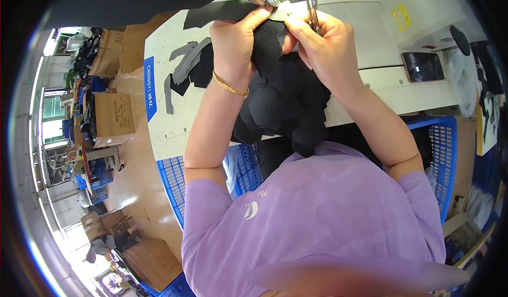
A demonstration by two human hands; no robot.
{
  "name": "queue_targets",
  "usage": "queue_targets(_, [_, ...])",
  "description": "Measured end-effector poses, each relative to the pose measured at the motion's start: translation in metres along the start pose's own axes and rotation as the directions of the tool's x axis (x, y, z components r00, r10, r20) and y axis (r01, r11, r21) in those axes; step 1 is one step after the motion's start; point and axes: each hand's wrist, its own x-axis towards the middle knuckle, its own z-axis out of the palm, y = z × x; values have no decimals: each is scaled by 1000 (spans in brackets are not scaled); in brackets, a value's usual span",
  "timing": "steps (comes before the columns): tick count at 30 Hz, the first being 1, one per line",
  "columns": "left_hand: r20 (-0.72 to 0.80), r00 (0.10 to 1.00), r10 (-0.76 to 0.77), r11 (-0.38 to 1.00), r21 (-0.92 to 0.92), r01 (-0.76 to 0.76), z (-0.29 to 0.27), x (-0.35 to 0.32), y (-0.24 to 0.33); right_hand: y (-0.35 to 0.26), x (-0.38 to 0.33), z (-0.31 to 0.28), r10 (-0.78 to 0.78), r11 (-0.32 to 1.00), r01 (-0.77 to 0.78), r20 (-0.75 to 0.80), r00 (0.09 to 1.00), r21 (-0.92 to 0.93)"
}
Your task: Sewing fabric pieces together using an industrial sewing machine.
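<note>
At the sewing machine's needle area (272, 0), my left hand (233, 46) pinches a black fabric piece (267, 46) between thumb and fingers. My right hand (330, 46) is closed on the same piece's right edge. A slim metal tool like thread snips (313, 15) sticks up between the right hand's fingers; its full shape is hidden. Below both hands, a heap of black fabric pieces (283, 104) hangs over the table's near edge. Another black strip (214, 14) stretches left from the needle area.
Grey and black scraps (190, 61) lie left on the white sewing table (169, 133). A phone (422, 67) rests at the right. Blue plastic baskets (444, 154) stand below the table on both sides. Cardboard boxes (114, 117) sit on the floor at left.
</note>
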Motion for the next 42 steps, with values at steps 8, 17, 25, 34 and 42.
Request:
queue_targets(8, [140, 966, -219, 975, 10, 220, -14, 2, 10, -1, 0, 0, -10, 1000, 10, 11, 1000, 11])
queue_targets(17, [186, 972, -142, 984, 135, 117, -11, 6, 22, -2, -2, 9, 33, 995, -35, 21, 999, 89])
queue_targets(25, [214, 967, -136, 990, 74, 123, -17, 19, 11, -3, -6, 4, 46, 997, -47, 24, 999, 63])
queue_targets(34, [166, 978, -125, 987, 117, 107, -36, 51, -2, 0, -11, 7, 58, 994, -67, 92, 994, 88])
queue_targets(42, [169, 978, -123, 974, 211, 86, -49, 66, -7, 2, -15, 9, 83, 992, -94, 123, 989, 88])
